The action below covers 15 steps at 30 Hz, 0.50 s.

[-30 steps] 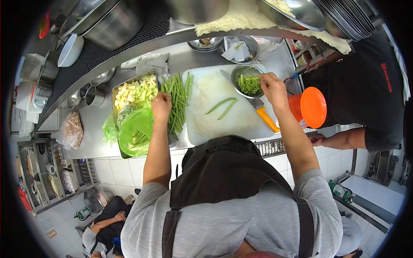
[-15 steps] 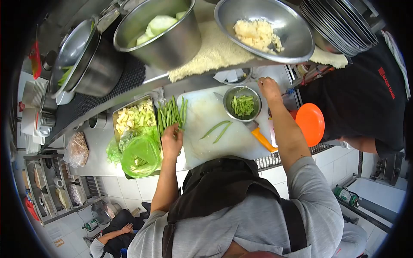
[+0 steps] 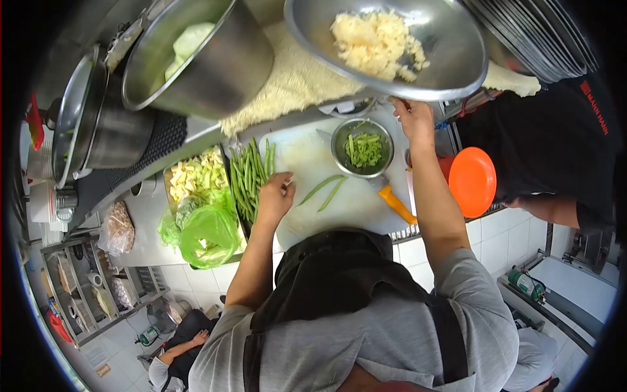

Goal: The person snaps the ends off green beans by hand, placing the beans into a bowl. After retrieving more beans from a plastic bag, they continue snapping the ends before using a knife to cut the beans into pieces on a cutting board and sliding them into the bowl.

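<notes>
My left hand (image 3: pixel 275 196) is over the left side of the white cutting board (image 3: pixel 294 219), fingers curved and apart with nothing visible in them. Beside it lie two loose green beans (image 3: pixel 322 189). A bunch of whole green beans (image 3: pixel 245 176) is left of the hand. My right hand (image 3: pixel 416 123) reaches past the board with its fingertips drawn together under the rim of the big bowl; what they hold, if anything, is hidden. Left of that hand, a small steel bowl (image 3: pixel 336 149) contains cut green pieces. A knife with an orange handle (image 3: pixel 397 204) lies below the bowl.
Overhead, a shelf holds a steel pot (image 3: pixel 222 78) and a large steel bowl (image 3: pixel 450 49) of chopped pale food. A tray of cut vegetables (image 3: pixel 196 179) and a green plastic bag (image 3: pixel 210 235) are at left. An orange lid (image 3: pixel 472 183) and a co-worker (image 3: pixel 542 144) are at right.
My left hand has moved from the bean bunch rightward onto the board, near the two loose beans. My right hand stays far forward, its fingertips now close beneath the shelf bowl. The view has shifted.
</notes>
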Each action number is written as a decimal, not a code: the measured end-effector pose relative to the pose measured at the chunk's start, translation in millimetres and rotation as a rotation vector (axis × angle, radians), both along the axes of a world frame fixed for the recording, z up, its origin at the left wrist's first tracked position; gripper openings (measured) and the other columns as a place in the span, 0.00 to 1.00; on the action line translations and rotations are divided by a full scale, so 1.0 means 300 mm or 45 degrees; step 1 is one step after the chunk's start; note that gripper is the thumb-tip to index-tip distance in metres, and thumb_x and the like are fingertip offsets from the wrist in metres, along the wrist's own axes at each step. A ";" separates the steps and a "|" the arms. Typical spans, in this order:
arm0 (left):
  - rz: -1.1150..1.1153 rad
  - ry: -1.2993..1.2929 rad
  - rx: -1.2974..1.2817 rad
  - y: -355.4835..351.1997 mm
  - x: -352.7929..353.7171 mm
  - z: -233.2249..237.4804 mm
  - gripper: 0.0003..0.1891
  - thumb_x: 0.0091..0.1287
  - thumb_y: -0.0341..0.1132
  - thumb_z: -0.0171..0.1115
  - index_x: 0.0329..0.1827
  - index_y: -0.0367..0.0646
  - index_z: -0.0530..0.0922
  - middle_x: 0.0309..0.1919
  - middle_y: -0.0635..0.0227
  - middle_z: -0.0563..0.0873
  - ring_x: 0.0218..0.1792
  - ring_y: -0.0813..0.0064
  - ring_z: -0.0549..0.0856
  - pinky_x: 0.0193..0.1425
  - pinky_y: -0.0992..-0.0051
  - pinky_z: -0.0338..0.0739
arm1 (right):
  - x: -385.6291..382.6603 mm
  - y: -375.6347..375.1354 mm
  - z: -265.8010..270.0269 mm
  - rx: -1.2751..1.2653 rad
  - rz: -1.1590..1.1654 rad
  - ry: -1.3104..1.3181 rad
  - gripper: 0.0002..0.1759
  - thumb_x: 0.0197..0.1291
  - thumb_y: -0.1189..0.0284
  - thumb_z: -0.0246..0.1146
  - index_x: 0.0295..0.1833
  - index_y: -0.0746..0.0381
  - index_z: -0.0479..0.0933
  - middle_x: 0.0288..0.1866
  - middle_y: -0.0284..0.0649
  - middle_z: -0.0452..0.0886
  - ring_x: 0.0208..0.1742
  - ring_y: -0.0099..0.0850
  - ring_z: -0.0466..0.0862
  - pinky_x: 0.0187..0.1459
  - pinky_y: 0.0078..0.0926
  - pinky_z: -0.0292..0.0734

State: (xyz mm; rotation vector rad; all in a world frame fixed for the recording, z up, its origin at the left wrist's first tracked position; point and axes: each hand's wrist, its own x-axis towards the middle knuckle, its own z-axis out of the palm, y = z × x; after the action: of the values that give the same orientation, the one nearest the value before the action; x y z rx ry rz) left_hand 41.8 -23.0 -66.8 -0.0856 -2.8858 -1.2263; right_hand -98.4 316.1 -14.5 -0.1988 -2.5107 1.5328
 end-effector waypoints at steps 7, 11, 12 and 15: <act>-0.302 0.103 -0.331 0.164 0.010 -0.109 0.11 0.56 0.30 0.68 0.41 0.38 0.82 0.40 0.53 0.85 0.46 0.52 0.83 0.52 0.59 0.80 | 0.272 -0.101 -0.092 0.646 0.501 0.093 0.15 0.58 0.75 0.67 0.51 0.64 0.83 0.45 0.46 0.83 0.44 0.51 0.83 0.46 0.44 0.79; -0.327 0.194 -0.331 0.150 0.009 -0.146 0.08 0.56 0.27 0.67 0.39 0.40 0.81 0.37 0.56 0.84 0.42 0.53 0.83 0.49 0.58 0.80 | 0.353 -0.126 0.011 0.602 0.347 0.180 0.12 0.59 0.73 0.67 0.48 0.63 0.83 0.42 0.47 0.83 0.41 0.51 0.83 0.43 0.44 0.79; -0.339 0.199 -0.303 0.139 0.005 -0.140 0.08 0.56 0.26 0.67 0.39 0.40 0.81 0.36 0.56 0.84 0.42 0.53 0.83 0.49 0.59 0.80 | 0.368 -0.129 0.029 0.620 0.340 0.161 0.10 0.59 0.73 0.66 0.46 0.62 0.83 0.40 0.47 0.83 0.39 0.51 0.83 0.42 0.44 0.80; -0.281 0.194 -0.158 0.111 0.022 -0.055 0.08 0.58 0.25 0.67 0.40 0.39 0.81 0.34 0.57 0.85 0.40 0.54 0.84 0.47 0.59 0.80 | 0.428 -0.153 0.041 0.599 0.443 0.219 0.08 0.61 0.72 0.66 0.44 0.62 0.84 0.37 0.47 0.82 0.37 0.51 0.83 0.39 0.44 0.80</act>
State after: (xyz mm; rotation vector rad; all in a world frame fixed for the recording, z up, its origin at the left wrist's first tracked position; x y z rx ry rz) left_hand 48.3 10.4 -83.2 -0.4884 -2.8743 -1.0127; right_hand 30.1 270.2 -2.3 0.4385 -2.7688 0.9498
